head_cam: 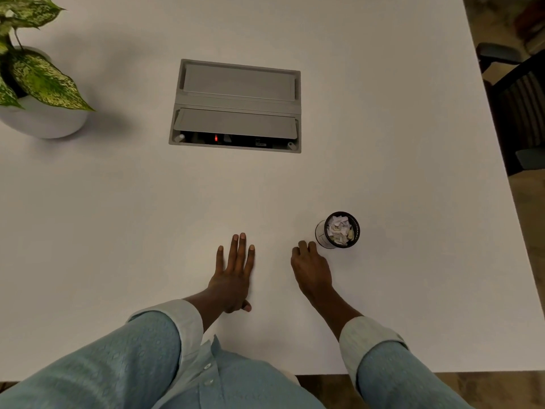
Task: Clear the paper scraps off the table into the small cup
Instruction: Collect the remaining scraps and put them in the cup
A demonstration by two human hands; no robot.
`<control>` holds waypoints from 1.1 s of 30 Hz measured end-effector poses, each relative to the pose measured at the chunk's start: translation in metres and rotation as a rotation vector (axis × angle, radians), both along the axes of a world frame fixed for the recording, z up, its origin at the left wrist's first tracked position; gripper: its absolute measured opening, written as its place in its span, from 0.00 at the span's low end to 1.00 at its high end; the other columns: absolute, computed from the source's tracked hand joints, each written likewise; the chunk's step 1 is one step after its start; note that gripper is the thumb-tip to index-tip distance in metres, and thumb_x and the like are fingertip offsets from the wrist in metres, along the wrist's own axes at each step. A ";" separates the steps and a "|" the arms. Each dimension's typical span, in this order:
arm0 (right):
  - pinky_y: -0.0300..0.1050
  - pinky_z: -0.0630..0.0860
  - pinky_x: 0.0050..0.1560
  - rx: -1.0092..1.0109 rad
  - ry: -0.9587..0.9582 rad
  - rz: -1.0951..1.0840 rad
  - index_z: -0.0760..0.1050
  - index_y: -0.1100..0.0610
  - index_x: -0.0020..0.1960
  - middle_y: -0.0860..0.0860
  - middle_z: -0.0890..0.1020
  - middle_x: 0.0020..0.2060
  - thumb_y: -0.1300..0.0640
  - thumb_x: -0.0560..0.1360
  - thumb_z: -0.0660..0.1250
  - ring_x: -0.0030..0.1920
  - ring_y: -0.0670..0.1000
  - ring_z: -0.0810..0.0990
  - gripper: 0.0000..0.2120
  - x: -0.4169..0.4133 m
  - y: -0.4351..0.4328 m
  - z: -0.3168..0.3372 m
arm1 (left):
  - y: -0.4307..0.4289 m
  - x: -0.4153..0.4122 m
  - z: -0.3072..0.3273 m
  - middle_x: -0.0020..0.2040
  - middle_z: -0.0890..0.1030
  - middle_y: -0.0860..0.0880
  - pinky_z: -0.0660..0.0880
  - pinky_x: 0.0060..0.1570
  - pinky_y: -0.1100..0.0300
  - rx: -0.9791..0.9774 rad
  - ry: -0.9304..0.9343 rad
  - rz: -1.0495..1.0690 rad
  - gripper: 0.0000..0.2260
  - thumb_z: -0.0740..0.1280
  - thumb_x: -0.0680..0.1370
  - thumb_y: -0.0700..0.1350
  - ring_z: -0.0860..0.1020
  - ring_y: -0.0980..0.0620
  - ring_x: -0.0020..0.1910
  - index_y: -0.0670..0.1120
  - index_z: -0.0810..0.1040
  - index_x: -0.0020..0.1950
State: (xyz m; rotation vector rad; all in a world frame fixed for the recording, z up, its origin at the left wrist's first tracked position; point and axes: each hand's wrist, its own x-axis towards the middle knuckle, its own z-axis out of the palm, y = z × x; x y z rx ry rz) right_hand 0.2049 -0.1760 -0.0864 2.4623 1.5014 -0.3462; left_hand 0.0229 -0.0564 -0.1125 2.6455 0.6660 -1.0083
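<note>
The cup (338,230) stands upright on the white counter (118,202), near its right edge, and is filled with white paper scraps (339,227). The left hand (234,274) lies flat on the counter, fingers spread, holding nothing. The right hand (311,270) rests just beside the cup, fingers curled loosely with the fingertips at its lower left wall, not gripping it. Farther back sit a grey cable box (236,106) and a potted plant (35,90).

text: none legible | labels: none | numbers: none | signs: none
</note>
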 end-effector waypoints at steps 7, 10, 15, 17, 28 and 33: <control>0.44 0.71 0.24 0.204 0.144 -0.183 0.77 0.57 0.37 0.52 0.78 0.36 0.71 0.56 0.78 0.37 0.53 0.77 0.16 -0.011 -0.007 0.007 | 0.001 0.000 0.000 0.74 0.21 0.31 0.40 0.73 0.26 -0.017 0.006 0.007 0.68 0.72 0.67 0.72 0.21 0.28 0.72 0.38 0.26 0.77; 0.42 0.76 0.42 0.486 0.275 -0.394 0.81 0.60 0.47 0.53 0.80 0.45 0.69 0.70 0.71 0.45 0.53 0.78 0.08 -0.005 -0.009 0.028 | 0.001 0.000 0.001 0.73 0.21 0.30 0.40 0.73 0.26 -0.018 0.008 0.003 0.67 0.72 0.68 0.72 0.21 0.28 0.72 0.37 0.25 0.77; 0.43 0.78 0.45 0.857 0.123 -0.502 0.82 0.59 0.45 0.52 0.83 0.42 0.71 0.72 0.72 0.44 0.54 0.81 0.08 0.031 -0.016 0.064 | 0.001 0.002 0.003 0.71 0.19 0.29 0.41 0.73 0.25 -0.025 0.021 0.015 0.67 0.72 0.69 0.71 0.20 0.27 0.71 0.36 0.24 0.75; 0.44 0.77 0.41 0.884 0.076 -0.514 0.82 0.59 0.46 0.52 0.83 0.42 0.70 0.73 0.72 0.42 0.55 0.81 0.07 0.047 -0.021 0.067 | 0.002 0.003 0.003 0.71 0.19 0.29 0.40 0.72 0.25 -0.038 0.031 0.020 0.67 0.72 0.69 0.71 0.20 0.28 0.71 0.36 0.23 0.75; 0.56 0.61 0.77 0.582 0.050 -0.254 0.72 0.62 0.72 0.56 0.75 0.72 0.55 0.82 0.60 0.75 0.53 0.69 0.20 0.042 -0.039 0.043 | 0.001 0.001 -0.001 0.69 0.17 0.30 0.36 0.72 0.25 -0.053 0.030 0.024 0.67 0.72 0.70 0.71 0.19 0.28 0.70 0.37 0.21 0.74; 0.55 0.43 0.81 0.349 0.058 -0.262 0.61 0.60 0.79 0.55 0.64 0.79 0.37 0.84 0.48 0.81 0.48 0.56 0.34 0.041 -0.045 0.029 | 0.002 0.002 -0.002 0.70 0.17 0.30 0.35 0.72 0.26 -0.044 0.023 0.012 0.67 0.71 0.70 0.71 0.19 0.29 0.70 0.38 0.21 0.74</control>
